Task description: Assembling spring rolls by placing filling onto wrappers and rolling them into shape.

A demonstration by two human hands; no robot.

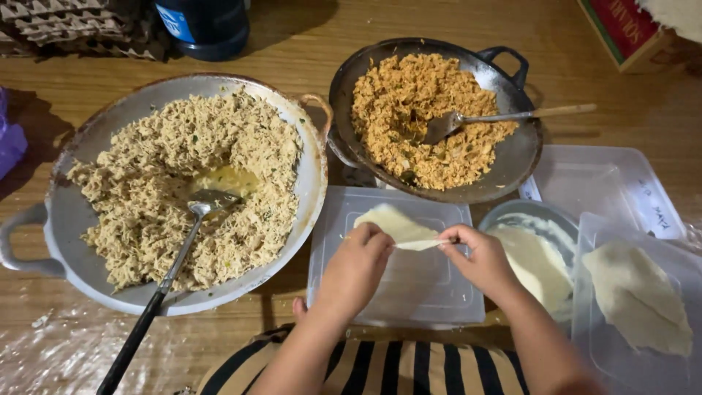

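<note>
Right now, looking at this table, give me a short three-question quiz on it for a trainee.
1. True or false: both hands pinch the thin pale pastry sheet.
2. Which holds the orange-brown filling: A the large grey pan, B the smaller dark wok?
3. What lies under the sheet?

Key: 1 true. 2 B. 3 A clear plastic lid.

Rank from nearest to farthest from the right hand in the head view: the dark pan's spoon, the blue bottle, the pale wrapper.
1. Pale wrapper, pinched at the right hand.
2. Dark pan's spoon, above it.
3. Blue bottle, far at the top left.
</note>
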